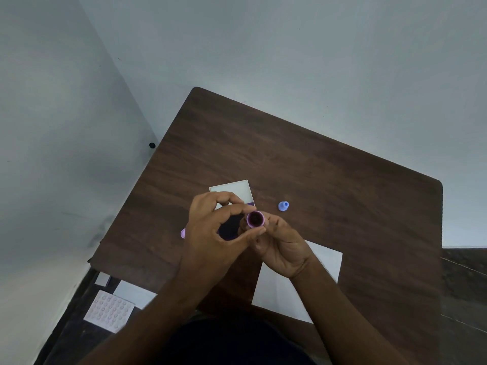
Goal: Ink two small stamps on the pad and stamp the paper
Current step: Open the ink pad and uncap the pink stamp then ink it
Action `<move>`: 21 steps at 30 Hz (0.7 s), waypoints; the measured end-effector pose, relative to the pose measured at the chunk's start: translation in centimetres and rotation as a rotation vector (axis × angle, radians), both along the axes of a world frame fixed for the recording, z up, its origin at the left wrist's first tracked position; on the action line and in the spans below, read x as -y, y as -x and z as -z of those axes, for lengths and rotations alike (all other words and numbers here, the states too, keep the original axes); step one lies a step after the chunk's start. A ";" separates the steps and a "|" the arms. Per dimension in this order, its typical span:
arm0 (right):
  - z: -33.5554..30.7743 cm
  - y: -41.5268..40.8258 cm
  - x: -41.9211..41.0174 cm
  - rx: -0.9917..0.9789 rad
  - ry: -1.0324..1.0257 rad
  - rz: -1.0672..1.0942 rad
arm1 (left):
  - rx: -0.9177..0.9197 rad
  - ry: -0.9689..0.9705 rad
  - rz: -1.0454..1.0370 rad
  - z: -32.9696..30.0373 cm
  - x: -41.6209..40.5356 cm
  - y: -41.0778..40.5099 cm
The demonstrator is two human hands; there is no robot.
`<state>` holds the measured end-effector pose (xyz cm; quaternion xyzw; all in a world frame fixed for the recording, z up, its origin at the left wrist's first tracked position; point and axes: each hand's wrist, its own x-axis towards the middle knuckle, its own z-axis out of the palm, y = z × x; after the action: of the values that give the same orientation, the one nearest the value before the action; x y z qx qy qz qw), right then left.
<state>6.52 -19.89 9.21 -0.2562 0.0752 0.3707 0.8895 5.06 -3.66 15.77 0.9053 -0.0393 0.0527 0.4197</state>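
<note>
At the centre of the frame the two hands are meeting just above the counter (329, 180). The right hand (283, 248) is curling its fingers around the purple stamp (255, 219) and tilting it so the dark round face is pointing up toward the camera. The left hand (210, 227) is arching over beside it, thumb and forefinger forming a ring that is closing on the stamp's rim; whether it is truly gripping or only touching is hard to tell. Beneath that ring a dark patch, probably the ink pad (228, 229), is showing, with its white lid or tray (237, 189) lying just above the hands in the frame. The paper (279, 293) is lying at lower right, partly under the right forearm. The blue stamp (283, 206) is standing alone to the right of the pad, and a pale lilac piece (183, 233) is peeking out at the left hand's edge. A dotted white sheet (109, 310) is sitting off the counter at lower left. The person appears to be checking the stamp face; doing this well means keeping fingers off the inked surface, then turning it face down and pressing squarely on the paper.
</note>
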 end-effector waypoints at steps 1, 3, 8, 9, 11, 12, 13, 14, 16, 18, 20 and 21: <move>0.1 -0.2 0.3 0.034 0.087 -0.024 | -0.066 0.010 0.007 0.5 -0.2 -0.1; 0.4 -0.6 1.0 0.107 0.275 -0.071 | -0.176 0.038 0.020 1.9 -0.7 -0.2; 2.0 -1.3 0.6 0.264 0.941 -0.110 | -0.283 0.049 0.050 7.9 -1.9 -0.1; 2.6 -1.4 0.2 0.279 1.094 -0.111 | -0.318 0.045 0.042 9.3 -2.0 0.1; 4.0 -1.6 -0.6 0.315 1.356 -0.117 | -0.364 -0.015 0.009 12.1 -2.1 0.5; 4.9 -1.7 -1.1 0.370 1.484 -0.126 | -0.386 -0.063 -0.003 13.4 -2.0 0.6; 5.6 -1.8 -1.5 0.437 1.598 -0.147 | -0.409 -0.118 -0.012 14.5 -1.9 0.8; 6.1 -2.0 -1.9 0.492 1.678 -0.179 | -0.425 -0.173 -0.016 15.4 -1.7 0.7; 6.9 -2.5 -2.7 0.531 1.750 -0.287 | -0.426 -0.277 -0.025 16.9 -1.7 0.5; 7.5 -3.1 -3.3 0.513 1.775 -0.419 | -0.411 -0.354 -0.037 17.7 -1.7 0.0; 7.8 -3.7 -3.8 0.483 1.799 -0.546 | -0.403 -0.399 -0.045 18.1 -1.7 -0.4; 7.8 -3.8 -3.9 0.475 1.811 -0.580 | -0.387 -0.412 -0.039 18.3 -1.8 -0.6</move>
<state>10.37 -15.94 1.38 -0.9184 0.0844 0.3157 0.2229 5.63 -1.88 -2.49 0.9653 0.0491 -0.1222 0.2254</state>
